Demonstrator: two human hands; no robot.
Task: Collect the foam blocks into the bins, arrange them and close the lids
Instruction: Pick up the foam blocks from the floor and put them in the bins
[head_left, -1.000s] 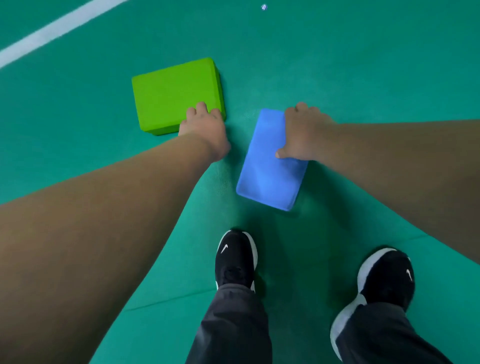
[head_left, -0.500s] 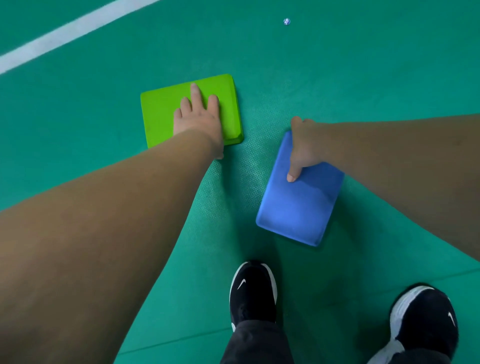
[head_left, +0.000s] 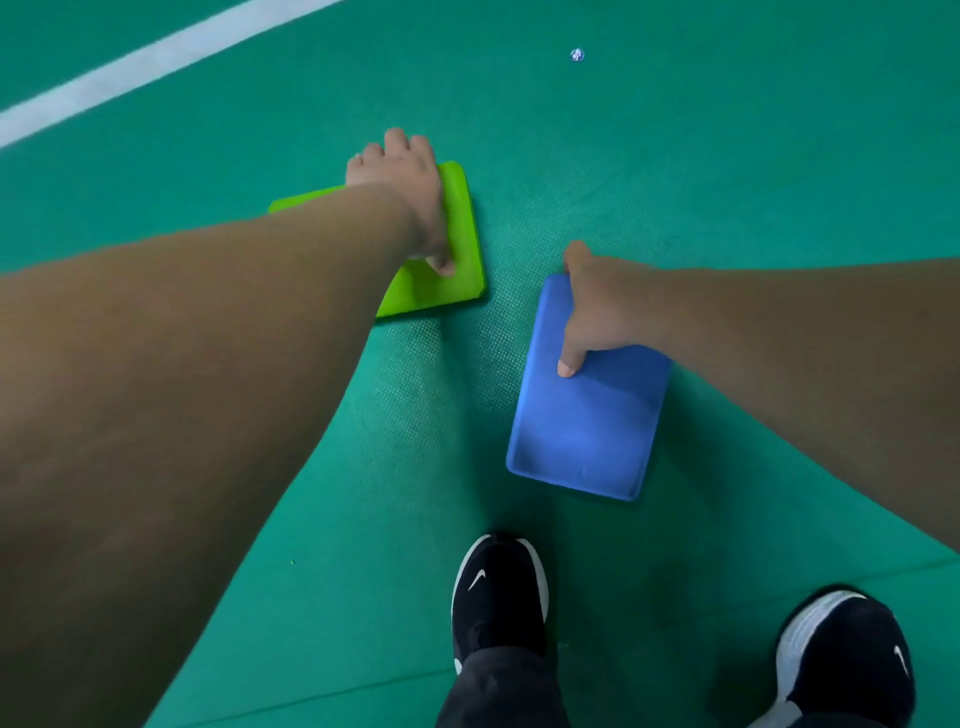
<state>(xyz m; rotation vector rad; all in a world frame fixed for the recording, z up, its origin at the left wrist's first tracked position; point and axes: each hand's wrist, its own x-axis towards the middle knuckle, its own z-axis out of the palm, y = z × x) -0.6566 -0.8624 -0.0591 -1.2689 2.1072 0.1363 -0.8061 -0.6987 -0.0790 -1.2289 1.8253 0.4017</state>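
A green foam block lies on the green floor mat at upper centre. My left hand reaches over its far edge, fingers curled past that edge and thumb pressed on its top face. A blue foam block lies to the right and nearer me. My right hand grips its far end, thumb on the top face, fingers hidden behind the edge. No bin is in view.
My two black shoes stand on the mat just below the blue block. A white painted line crosses the floor at top left. A small shiny speck lies on the floor beyond the blocks.
My left hand has slid from the green block's near corner across its top to the far edge. My right hand kept its hold on the blue block, which shifted right and nearer my feet.
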